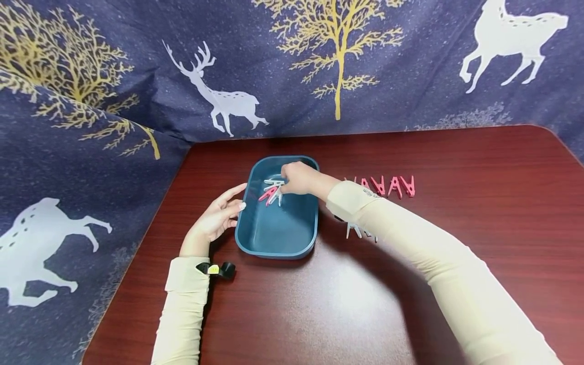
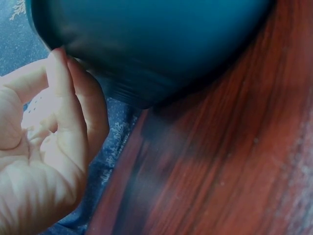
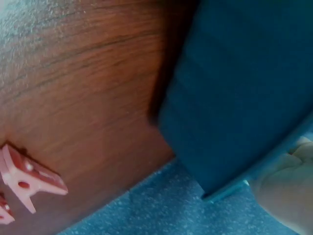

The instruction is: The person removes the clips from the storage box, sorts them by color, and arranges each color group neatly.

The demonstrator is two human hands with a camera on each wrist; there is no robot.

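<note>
A blue plastic bin [image 1: 277,253] stands on the table with a red clothespin [image 1: 268,194] and white clothespins inside. My left hand [image 1: 221,213] holds the bin's left rim, its thumb at the edge. In the left wrist view, the left hand's fingers [image 2: 61,93] meet the rim. My right hand [image 1: 298,178] reaches over the right wall into the bin. Its curled fingers pinch a white clothespin [image 1: 276,197] low in the bin; the fingertips are partly hidden. The right wrist view shows only part of the right hand [image 3: 286,188] beyond the bin wall.
Several red clothespins [image 1: 395,186] lie in a row right of the bin, partly behind my right forearm. White clothespins [image 1: 354,230] lie nearer me, partly covered by the sleeve. A dark blue patterned cloth [image 1: 292,111] hangs behind the reddish-brown table [image 1: 479,203].
</note>
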